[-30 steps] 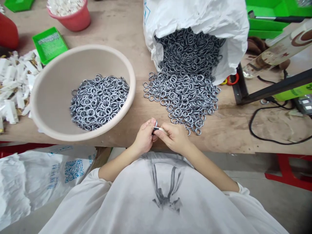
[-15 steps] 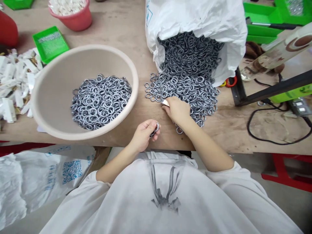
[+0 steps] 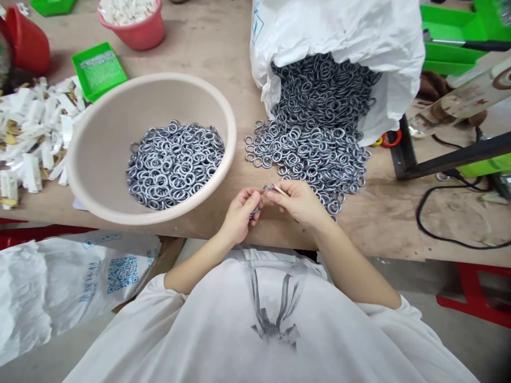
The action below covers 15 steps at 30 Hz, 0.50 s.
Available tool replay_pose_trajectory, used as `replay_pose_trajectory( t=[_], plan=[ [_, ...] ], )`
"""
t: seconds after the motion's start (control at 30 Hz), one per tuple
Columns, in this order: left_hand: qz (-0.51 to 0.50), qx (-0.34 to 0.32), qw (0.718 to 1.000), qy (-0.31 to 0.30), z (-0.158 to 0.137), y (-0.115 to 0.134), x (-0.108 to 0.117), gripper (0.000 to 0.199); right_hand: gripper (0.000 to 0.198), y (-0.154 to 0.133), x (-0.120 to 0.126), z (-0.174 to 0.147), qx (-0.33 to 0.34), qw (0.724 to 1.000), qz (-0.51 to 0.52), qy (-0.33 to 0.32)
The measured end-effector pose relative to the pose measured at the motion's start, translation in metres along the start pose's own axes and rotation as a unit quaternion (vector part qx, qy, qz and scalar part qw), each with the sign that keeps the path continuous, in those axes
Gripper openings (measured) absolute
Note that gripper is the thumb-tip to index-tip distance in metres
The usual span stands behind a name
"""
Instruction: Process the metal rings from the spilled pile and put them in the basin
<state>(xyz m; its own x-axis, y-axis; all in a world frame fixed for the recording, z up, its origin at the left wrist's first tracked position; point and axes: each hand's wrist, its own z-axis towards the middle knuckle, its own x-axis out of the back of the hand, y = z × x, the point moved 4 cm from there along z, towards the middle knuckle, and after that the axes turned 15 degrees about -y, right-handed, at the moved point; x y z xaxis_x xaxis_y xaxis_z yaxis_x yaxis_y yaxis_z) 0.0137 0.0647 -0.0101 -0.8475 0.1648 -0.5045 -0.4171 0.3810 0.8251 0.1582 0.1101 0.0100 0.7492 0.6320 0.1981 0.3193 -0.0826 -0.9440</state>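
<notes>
Back from the grey metal ring pile [image 3: 307,151], the right hand [image 3: 298,201] has come beside the left hand [image 3: 240,215]. From where they meet, the near edge of the wooden bench [image 3: 379,213] lies close at six o'clock, both forearms crossing it. Bare wood opens at eleven o'clock — a strip between the pile and the rim of the beige basin [image 3: 230,133], which sits at ten with more rings inside. The pile spreads between one and two, before the white sack [image 3: 335,32] at one; wood runs on at three to a black cable [image 3: 418,213]. Left thumb and fingers curl closed around rings [image 3: 253,211] — I cannot tell how many. Right thumb and fingers pinch a slim pale tool [image 3: 280,190], with a single ring [image 3: 268,187] at their tips.
</notes>
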Motion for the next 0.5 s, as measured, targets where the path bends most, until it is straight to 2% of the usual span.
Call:
replay_pose_trajectory(
  t=[0.07, 0.17, 0.3, 0.4, 0.5],
  plan=[
    [0.037, -0.020, 0.999, -0.025, 0.002, -0.002, -0.007, 0.051, 0.047, 0.000, -0.014, -0.008, 0.022, 0.988, 0.147, -0.043],
    [0.055, -0.042, 0.997, -0.043, 0.004, -0.003, -0.013, 0.052, 0.052, 0.001, -0.024, -0.016, 0.032, 0.973, 0.230, -0.004],
    [0.031, -0.020, 0.998, -0.056, 0.005, -0.007, -0.018, 0.051, 0.051, 0.002, -0.027, -0.021, 0.061, 0.960, 0.268, 0.060],
    [0.027, -0.021, 0.997, -0.067, 0.005, -0.007, -0.020, 0.054, 0.054, 0.001, -0.029, -0.021, 0.088, 0.959, 0.264, 0.058],
    [0.021, -0.021, 0.998, -0.058, 0.006, -0.006, -0.020, 0.054, 0.049, 0.001, -0.027, -0.022, 0.106, 0.970, 0.213, 0.055]
  ],
)
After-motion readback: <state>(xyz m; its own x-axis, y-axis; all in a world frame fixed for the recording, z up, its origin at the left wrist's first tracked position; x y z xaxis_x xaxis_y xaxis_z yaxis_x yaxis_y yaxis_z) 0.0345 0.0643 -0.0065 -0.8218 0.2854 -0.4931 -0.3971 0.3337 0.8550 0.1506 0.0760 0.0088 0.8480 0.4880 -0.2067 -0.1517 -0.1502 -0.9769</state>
